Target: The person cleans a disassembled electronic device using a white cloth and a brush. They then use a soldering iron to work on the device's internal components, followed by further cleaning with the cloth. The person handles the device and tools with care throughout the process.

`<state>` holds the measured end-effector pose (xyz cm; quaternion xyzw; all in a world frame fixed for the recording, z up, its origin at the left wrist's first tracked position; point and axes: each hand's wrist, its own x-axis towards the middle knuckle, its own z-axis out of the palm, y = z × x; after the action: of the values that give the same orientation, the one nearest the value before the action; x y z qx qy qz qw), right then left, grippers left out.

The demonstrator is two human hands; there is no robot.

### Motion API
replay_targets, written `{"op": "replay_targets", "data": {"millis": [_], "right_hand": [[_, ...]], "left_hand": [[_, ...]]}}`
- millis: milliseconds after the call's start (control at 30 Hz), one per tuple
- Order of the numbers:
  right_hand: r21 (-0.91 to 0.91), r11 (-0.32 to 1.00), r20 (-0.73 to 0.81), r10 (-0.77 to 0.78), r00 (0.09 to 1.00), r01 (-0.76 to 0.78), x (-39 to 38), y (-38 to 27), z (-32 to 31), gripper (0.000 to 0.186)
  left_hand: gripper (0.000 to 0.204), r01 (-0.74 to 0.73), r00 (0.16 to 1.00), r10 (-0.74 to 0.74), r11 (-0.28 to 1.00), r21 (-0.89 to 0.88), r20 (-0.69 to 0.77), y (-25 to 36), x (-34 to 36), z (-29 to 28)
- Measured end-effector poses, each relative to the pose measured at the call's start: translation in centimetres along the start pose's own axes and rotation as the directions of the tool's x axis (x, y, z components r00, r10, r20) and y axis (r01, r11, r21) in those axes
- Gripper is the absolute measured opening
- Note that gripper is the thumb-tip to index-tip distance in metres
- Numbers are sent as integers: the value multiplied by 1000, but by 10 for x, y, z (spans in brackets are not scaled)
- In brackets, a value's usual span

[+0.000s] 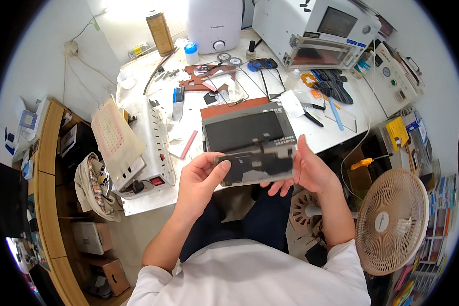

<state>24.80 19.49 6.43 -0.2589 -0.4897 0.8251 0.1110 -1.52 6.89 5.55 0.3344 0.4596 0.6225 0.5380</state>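
Note:
Above the near edge of the white table, I hold a thin, dark, glossy rectangular panel (257, 166) that looks like a phone screen, tilted and catching reflections. My left hand (201, 176) pinches its left end, with the thumb on top. At the other end, my right hand (313, 171) supports the panel with fingers underneath, its thumb stretched upward; part of those fingers is hidden. Just beyond lies a dark grey mat (209, 127) bearing another black screen (246, 131). A reddish-brown pad (224, 108) shows behind the mat.
Left of my hands stands a long metal box (160, 137) with a red switch. Thin frames (229, 92), a black glove (334, 86), a blue stick (336, 113) and a pink strip (189, 144) lie around. A white machine (316, 30) stands far right; a fan (392, 222) is nearer.

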Motion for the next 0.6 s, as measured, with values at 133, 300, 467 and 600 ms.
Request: {"op": "replay_targets", "data": {"millis": [133, 300, 467, 600], "right_hand": [[3, 995, 219, 100, 971, -103, 27, -18, -18, 102], [56, 959, 307, 248, 919, -278, 46, -16, -26, 70], [25, 996, 310, 71, 948, -82, 35, -22, -21, 74], [-498, 823, 56, -285, 957, 274, 24, -50, -25, 79]], "left_hand": [[17, -15, 1000, 15, 1000, 8, -7, 10, 22, -8], [20, 57, 991, -61, 998, 39, 117, 17, 31, -25], [37, -82, 986, 83, 997, -9, 148, 11, 32, -35], [40, -209, 954, 232, 969, 131, -190, -11, 33, -39]]}}
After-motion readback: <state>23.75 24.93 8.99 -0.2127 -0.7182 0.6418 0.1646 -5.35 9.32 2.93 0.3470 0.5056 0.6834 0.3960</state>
